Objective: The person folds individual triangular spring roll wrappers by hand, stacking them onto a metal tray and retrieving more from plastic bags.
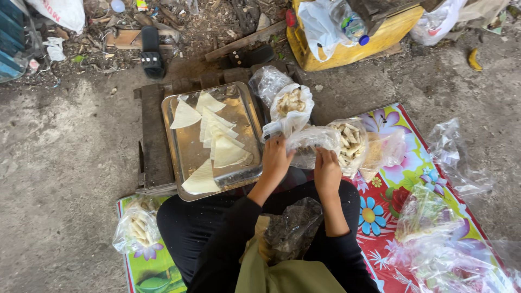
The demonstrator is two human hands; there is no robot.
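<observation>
My left hand [276, 157] and my right hand [327, 169] both grip a clear plastic bag [309, 142] held between them above my lap. Just right of it sits an open bag of pale cut pieces [350, 144]. Behind it is another open bag with brownish filling [292, 102]. Left of my hands a metal tray [187, 144] holds several pale folded triangles [227, 152], lying flat.
The tray rests on a dark wooden pallet [153, 135]. A flowered plastic mat [399, 179] lies under me, with crumpled clear bags [445, 255] at right and a filled bag [135, 228] at left. A yellow crate [353, 40] and sandals [151, 51] sit beyond.
</observation>
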